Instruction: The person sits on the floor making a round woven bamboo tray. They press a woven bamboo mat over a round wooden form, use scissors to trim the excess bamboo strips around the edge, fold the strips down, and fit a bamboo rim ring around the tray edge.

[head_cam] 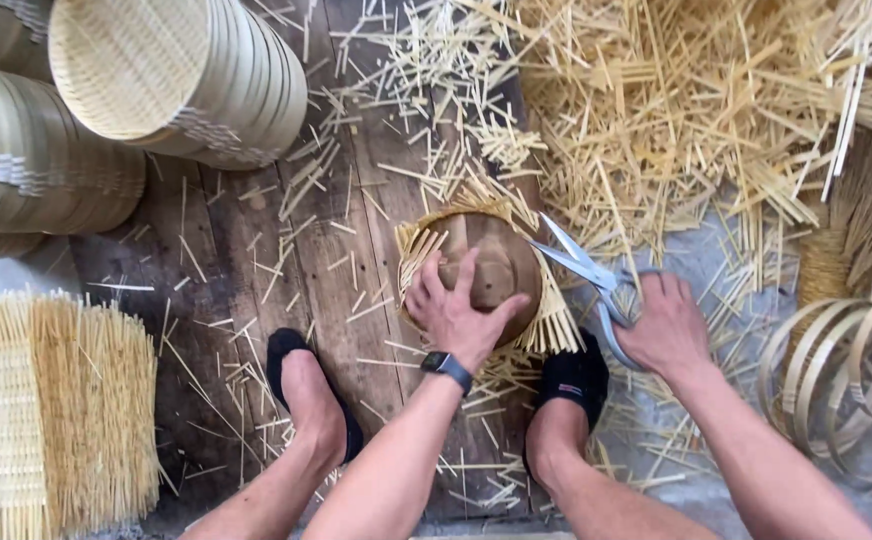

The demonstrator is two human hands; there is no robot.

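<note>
My left hand (459,305) presses down on a round wooden disc (504,262) that lies on a woven bamboo mat (552,318) whose strip ends stick out around it. A dark watch sits on that wrist. My right hand (664,325) grips a pair of large metal scissors (584,265), blades apart, at the mat's right edge just beside the disc. Both my feet in black socks rest on the wooden boards on either side of the disc.
Stacks of round woven bamboo trays (171,70) stand at the upper left. A pile of woven mats with fringed edges (51,410) lies at the lower left. Cut bamboo strips (676,110) litter the upper right. Bamboo hoops (836,375) lie at the right.
</note>
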